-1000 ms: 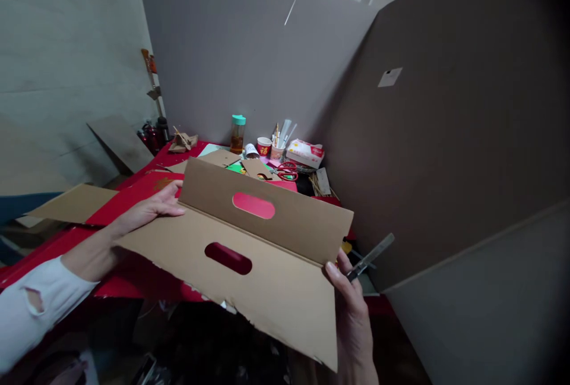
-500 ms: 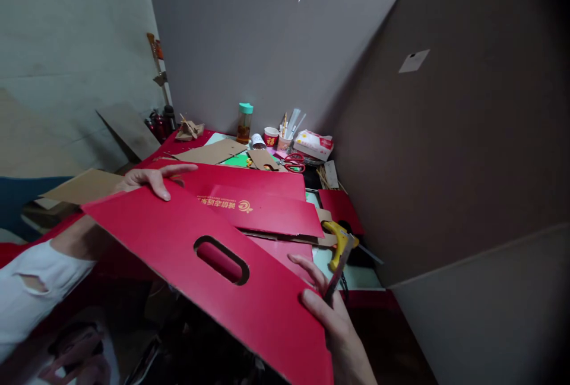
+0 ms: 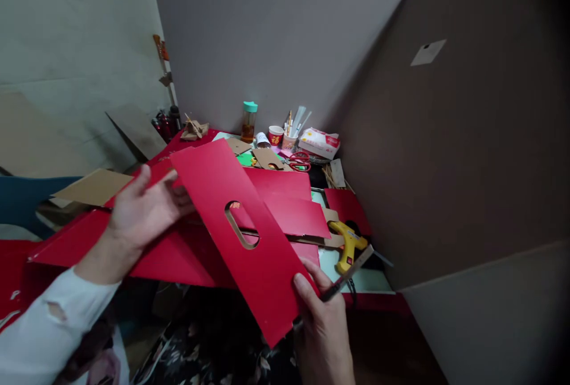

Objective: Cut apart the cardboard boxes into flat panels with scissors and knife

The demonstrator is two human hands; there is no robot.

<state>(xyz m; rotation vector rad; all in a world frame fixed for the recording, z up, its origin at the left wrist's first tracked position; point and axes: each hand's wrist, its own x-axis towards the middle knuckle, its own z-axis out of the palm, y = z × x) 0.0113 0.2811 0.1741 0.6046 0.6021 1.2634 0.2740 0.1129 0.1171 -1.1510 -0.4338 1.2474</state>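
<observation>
Cardboard panel [image 3: 249, 242], red face up with an oval handle slot, is gripped at both ends: right hand [image 3: 323, 328] pinches its near lower corner, thumb on top, while also clamping a thin metal ruler [image 3: 350, 272] between the fingers; left hand [image 3: 142, 210] grasps the far left edge, fingers curled, wrist bent up, white sleeve [image 3: 44, 337] trailing. Versus half a second ago, panel has rotated from lying broadside to running steeply away, slot now upright. Panel hangs over the table's near edge; yellow glue gun [image 3: 350, 242] lies just beyond the right hand.
</observation>
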